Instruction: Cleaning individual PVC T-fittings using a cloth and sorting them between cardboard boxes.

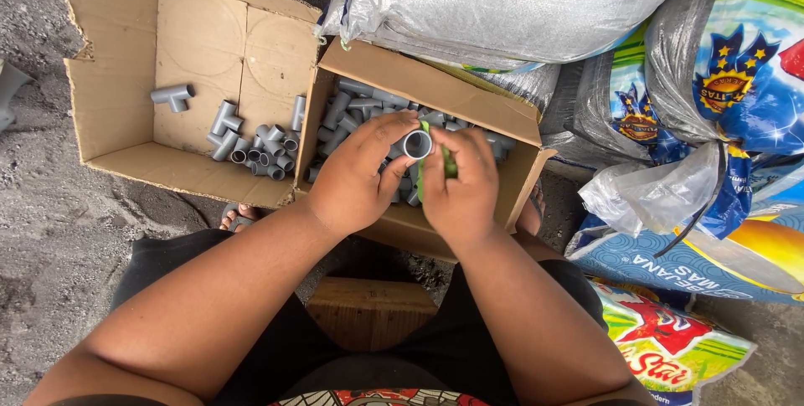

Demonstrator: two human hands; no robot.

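My left hand grips a grey plastic pipe fitting, its round open end facing up at me. My right hand is closed around a green-handled tool, whose thin green part lies against the fitting's right side. Both hands hover over a small cardboard box filled with several grey pipe fittings. My forearms reach in from the bottom of the view, over my dark-clothed lap.
A larger open cardboard box at the left holds several grey tee fittings. Woven plastic sacks and colourful printed bags pile up behind and to the right. A wooden stool sits below me on the grey ground.
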